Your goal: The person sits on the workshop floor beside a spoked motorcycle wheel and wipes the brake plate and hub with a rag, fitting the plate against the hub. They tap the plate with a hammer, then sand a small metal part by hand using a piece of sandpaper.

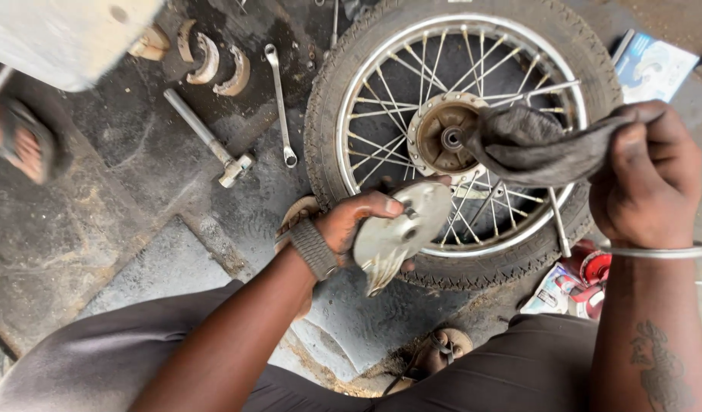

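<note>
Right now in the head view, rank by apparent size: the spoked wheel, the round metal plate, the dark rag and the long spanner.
1. Spoked wheel
2. Dark rag and round metal plate: similar, and both held nearer the camera, so unranked
3. Long spanner, thinnest

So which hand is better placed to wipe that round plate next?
Probably the right hand: it already pinches the dark rag, hanging just above the metal plate. The left hand is taken up holding that plate over the wheel.
</note>
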